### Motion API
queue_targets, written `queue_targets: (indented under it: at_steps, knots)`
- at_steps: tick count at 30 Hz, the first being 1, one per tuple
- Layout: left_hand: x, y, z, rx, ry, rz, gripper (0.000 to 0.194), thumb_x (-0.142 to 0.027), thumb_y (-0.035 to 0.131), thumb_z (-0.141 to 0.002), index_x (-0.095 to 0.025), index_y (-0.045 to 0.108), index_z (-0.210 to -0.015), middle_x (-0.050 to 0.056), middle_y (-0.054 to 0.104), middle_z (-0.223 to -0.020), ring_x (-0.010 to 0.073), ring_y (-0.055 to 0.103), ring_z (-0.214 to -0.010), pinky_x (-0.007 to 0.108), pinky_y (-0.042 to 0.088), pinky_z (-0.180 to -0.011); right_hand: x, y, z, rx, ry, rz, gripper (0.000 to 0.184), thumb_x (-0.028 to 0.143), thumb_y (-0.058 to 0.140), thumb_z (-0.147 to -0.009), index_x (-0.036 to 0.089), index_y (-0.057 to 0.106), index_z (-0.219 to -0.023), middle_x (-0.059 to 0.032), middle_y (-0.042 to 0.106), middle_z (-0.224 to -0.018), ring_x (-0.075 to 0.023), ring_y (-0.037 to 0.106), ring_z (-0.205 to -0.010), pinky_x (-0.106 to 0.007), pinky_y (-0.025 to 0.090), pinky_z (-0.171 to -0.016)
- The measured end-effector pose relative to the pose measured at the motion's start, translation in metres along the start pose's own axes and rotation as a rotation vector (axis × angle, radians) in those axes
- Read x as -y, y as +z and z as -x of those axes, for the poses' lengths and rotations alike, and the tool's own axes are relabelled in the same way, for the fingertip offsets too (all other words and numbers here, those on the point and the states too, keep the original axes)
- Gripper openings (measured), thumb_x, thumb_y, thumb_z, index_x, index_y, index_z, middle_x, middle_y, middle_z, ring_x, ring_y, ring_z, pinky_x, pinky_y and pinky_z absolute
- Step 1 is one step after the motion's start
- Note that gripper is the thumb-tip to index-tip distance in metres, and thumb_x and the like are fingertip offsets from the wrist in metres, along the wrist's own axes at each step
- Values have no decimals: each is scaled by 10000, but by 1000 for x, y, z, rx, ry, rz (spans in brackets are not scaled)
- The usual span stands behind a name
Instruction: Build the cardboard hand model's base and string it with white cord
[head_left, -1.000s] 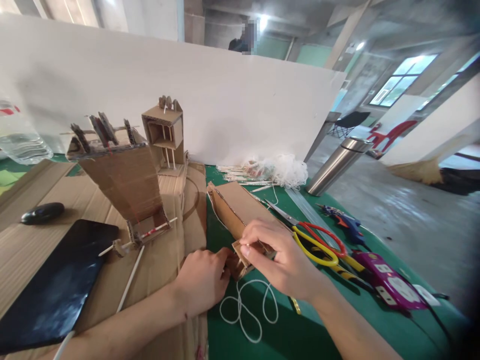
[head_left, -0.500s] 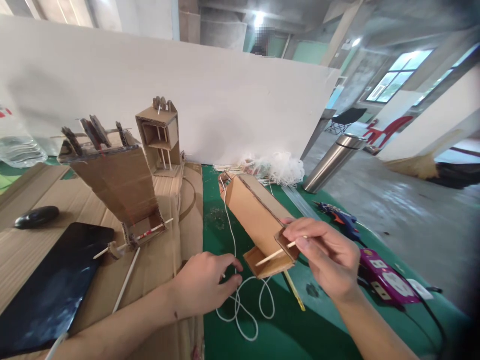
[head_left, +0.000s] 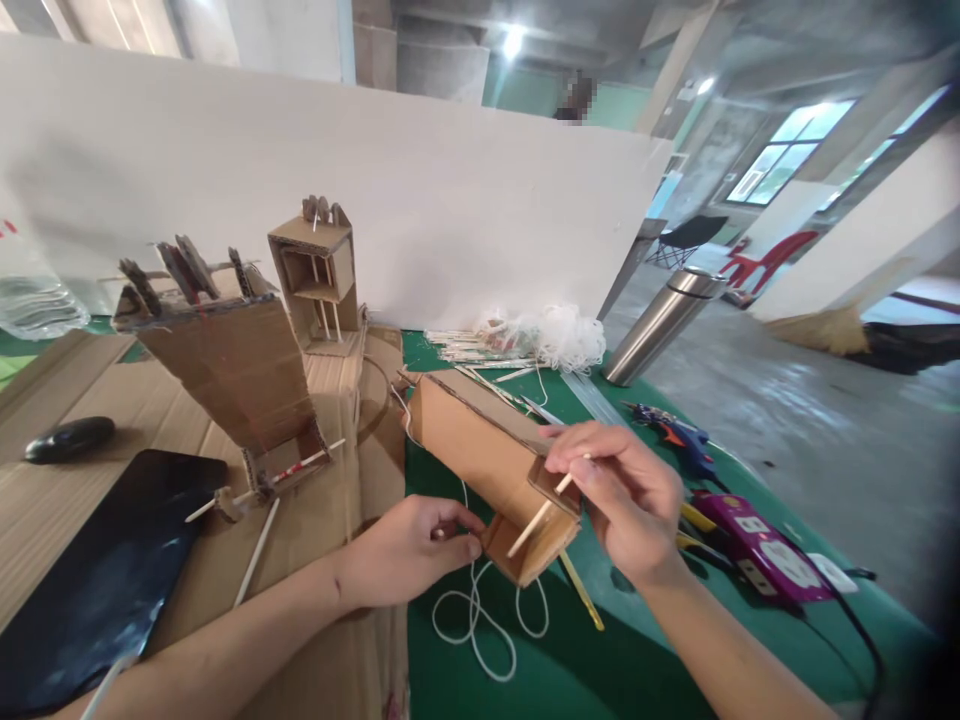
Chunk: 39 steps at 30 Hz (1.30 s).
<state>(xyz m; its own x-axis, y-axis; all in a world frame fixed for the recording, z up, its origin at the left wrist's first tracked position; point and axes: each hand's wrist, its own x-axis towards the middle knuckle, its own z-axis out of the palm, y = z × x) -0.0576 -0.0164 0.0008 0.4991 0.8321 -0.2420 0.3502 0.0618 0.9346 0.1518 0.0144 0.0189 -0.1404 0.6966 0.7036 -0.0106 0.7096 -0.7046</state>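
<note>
- The right hand is closed on the near end of a cardboard box, its thumb beside the upper end of a thin wooden stick that spans the box's open end.
- The left hand is at the box's lower near corner, thumb and forefinger nearly together; whether they grip anything cannot be told.
- The box lies aslant between the hands, over the green table, with its open end toward the person.
- White cord lies in loops on the table just below that open end, near the left hand.
- A yellow strip sticks out beside the box's near end.
- Right of the right hand are a purple power strip and, farther back, a blue glue gun.
- Beyond the box lie loose sticks, a white tangled bundle and a leaning steel flask.
- Left of the hands, a cardboard sheet carries a dark flat panel, a black mouse and a cardboard model.
- A white board stands behind everything on the table.
</note>
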Motion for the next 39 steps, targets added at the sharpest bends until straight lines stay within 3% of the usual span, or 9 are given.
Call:
queue_targets:
  at_steps: [4, 12, 19, 23, 27, 33, 39]
  knots:
    - [-3, -4, 4, -30, 1, 104, 380, -423, 562, -798, -143, 642, -1043, -92, 287, -532, 78, 254, -497, 221, 195, -473, -6, -1, -4, -140, 15, -29, 96, 208, 548, -860, 227, 613, -792, -10, 593, -691, -179, 558, -687, -493, 468, -892]
    - [6, -5, 1, -182, 96, 304, 637, -487, 612, -782, -196, 484, -1334, -106, 220, -541, 68, 205, -474, 230, 165, -466, -18, 0, -12, -332, 186, -215, 130, 233, 551, -842, 233, 555, -712, -3, 498, -739, -179, 570, -725, -470, 501, -845]
    - [5, -1, -2, -297, 105, 226, 608, -543, 578, -791, -172, 539, -1272, -104, 197, -537, 78, 180, -498, 229, 145, -475, -26, -3, -10, -257, 184, -201, 58, 218, 615, -808, 237, 655, -771, -19, 579, -819, -201, 585, -861, -436, 441, -927]
    - [2, 1, -1, -368, 104, 109, 422, -536, 555, -811, -160, 614, -995, -77, 317, -566, 84, 276, -524, 214, 215, -473, -24, -3, -7, -224, 159, -177, 52, 230, 615, -816, 248, 660, -796, -28, 584, -828, -214, 582, -875, -460, 433, -935]
    - [0, 1, -1, -370, 156, 68, 373, -523, 504, -845, -163, 596, -818, -37, 429, -620, 94, 341, -556, 215, 270, -491, -21, 3, -8, -197, 140, -134, 54, 248, 603, -834, 253, 649, -806, -24, 578, -817, -215, 586, -888, -465, 410, -972]
    - [-13, -10, 4, -529, 281, 11, 295, -455, 495, -869, -172, 546, -802, -22, 512, -681, 97, 426, -598, 209, 338, -537, -29, 5, -9, -157, 329, -198, 126, 353, 618, -814, 242, 631, -872, -28, 596, -830, -205, 592, -802, -350, 489, -723]
    - [-8, -14, 5, -558, 323, -9, 244, -417, 426, -922, -189, 471, -849, -37, 488, -697, 93, 449, -625, 198, 355, -566, -41, -2, 8, -15, 393, -170, 117, 325, 622, -843, 235, 628, -918, -9, 576, -846, -157, 527, -775, -281, 437, -686]
